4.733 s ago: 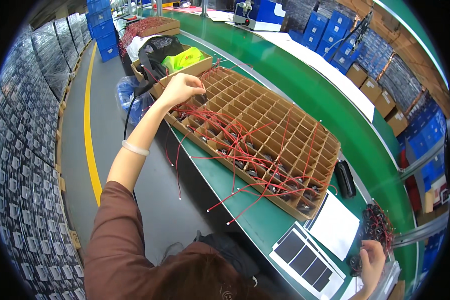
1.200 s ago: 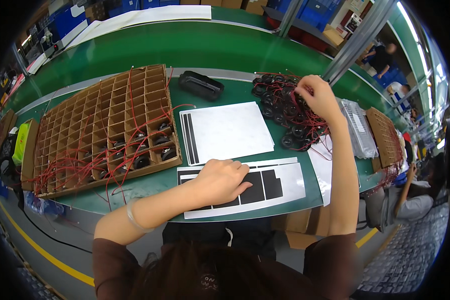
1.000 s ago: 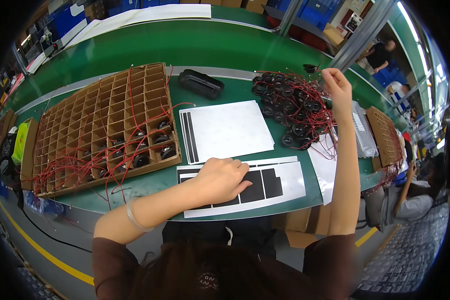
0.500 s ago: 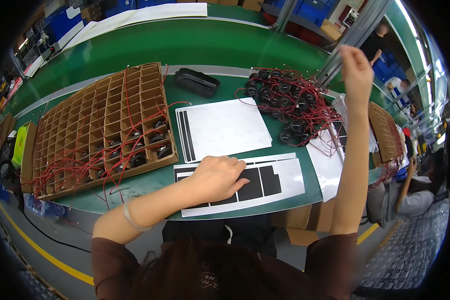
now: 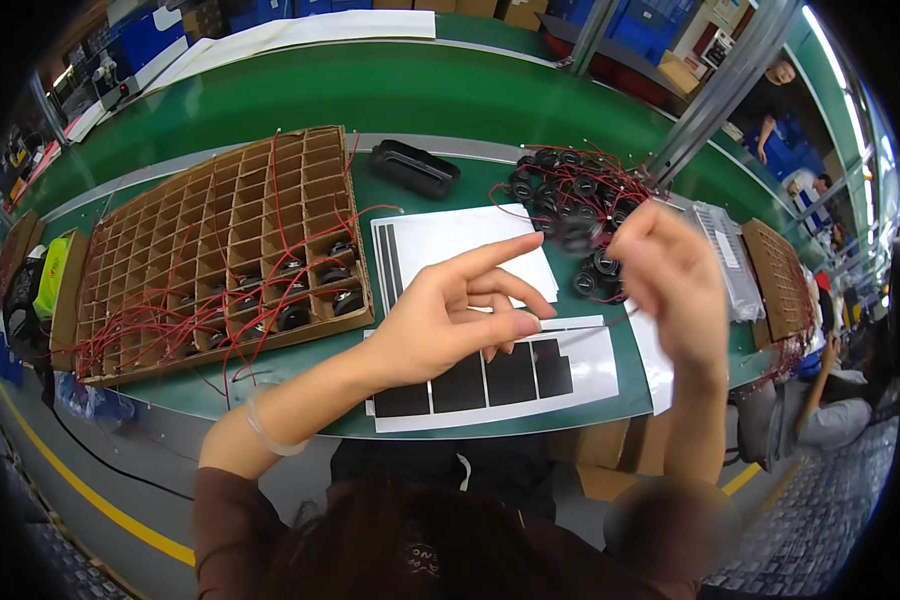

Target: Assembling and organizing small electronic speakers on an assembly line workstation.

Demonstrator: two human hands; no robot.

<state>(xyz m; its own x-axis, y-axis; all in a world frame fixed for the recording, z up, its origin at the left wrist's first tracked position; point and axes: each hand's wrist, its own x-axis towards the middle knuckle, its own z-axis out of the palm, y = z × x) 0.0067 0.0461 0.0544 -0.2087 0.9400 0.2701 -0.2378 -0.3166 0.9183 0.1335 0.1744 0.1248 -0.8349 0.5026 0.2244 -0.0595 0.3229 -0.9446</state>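
Note:
My left hand (image 5: 465, 305) hovers over a white sheet (image 5: 595, 375) bearing several black rectangular pads (image 5: 510, 375). Its index finger stretches toward the right and its fingers are apart. A thin blurred dark line, perhaps a wire, runs from near the thumb tip toward my right hand (image 5: 675, 285). That hand is smeared by motion, its fingertips pinched together. Beside them hangs a blurred small black round speaker (image 5: 575, 232), seemingly held by its wire. Behind lies a heap of similar speakers with red wires (image 5: 570, 185).
A divided cardboard box (image 5: 210, 225) at the left holds several speakers with trailing red wires. White sheets (image 5: 450, 235) and a black case (image 5: 415, 168) lie near the middle. At the right are a clear plastic bag (image 5: 725, 260) and another divided box (image 5: 770, 260). A metal post (image 5: 720, 90) stands behind.
My right hand has come down from its raised place at the upper right toward the left hand, a speaker now beside it. My left hand has lifted off the padded sheet, fingers spreading.

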